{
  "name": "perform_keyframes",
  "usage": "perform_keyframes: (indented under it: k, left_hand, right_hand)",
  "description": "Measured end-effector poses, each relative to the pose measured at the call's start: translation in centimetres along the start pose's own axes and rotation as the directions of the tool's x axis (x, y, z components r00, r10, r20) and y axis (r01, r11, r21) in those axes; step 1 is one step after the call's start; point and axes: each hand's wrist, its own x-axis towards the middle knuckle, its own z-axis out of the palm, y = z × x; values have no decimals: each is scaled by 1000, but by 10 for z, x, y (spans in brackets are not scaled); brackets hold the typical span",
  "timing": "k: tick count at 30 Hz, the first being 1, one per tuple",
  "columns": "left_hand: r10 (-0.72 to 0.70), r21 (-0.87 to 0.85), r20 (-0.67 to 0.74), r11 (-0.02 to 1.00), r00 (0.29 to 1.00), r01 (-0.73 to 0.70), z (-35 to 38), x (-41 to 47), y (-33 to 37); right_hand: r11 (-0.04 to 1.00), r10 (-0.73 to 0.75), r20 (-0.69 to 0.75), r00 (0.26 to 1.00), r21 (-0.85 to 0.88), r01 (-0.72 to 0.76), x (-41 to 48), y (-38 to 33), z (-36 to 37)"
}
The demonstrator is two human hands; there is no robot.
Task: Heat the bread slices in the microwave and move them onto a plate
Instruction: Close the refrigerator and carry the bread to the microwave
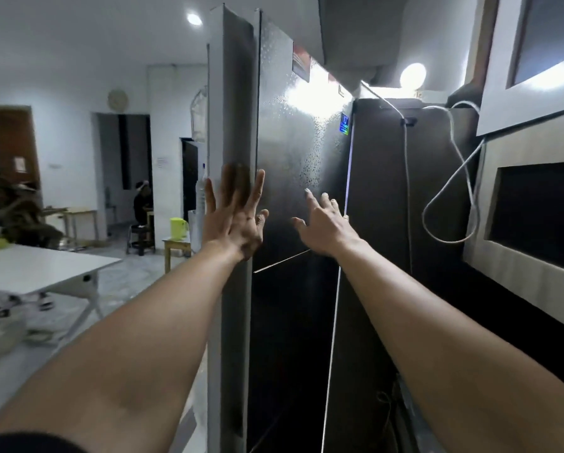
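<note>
A tall steel fridge [293, 152] fills the middle of the view. My left hand [236, 210] is raised with its fingers spread at the left edge of the fridge door. My right hand [323, 223] reaches toward the door's right half, fingers straight and apart, holding nothing. At the right, a built-in microwave [535, 210] with a dark window sits in a grey panel. No bread slices or plate show in this view.
A white table [39, 269] stands at the left. A small wooden stool with a yellow-green kettle [179, 227] is beyond the fridge. A grey cable [450, 178] loops down beside the microwave. A person [143, 204] sits far back.
</note>
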Motion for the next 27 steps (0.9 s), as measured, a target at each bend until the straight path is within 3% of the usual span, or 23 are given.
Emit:
perform_keyframes:
  k: [6, 16, 27]
  left_hand:
    - [-23, 64, -59, 998, 998, 27, 20, 3, -8]
    - [-114, 45, -61, 992, 992, 117, 49, 16, -54]
    - [-181, 56, 23, 982, 983, 179, 126, 46, -140]
  right_hand:
    - [991, -107, 60, 992, 82, 102, 42, -16, 37]
    - [968, -206, -12, 979, 148, 205, 85, -23, 85]
    - [978, -197, -152, 969, 41, 205, 157, -48, 145]
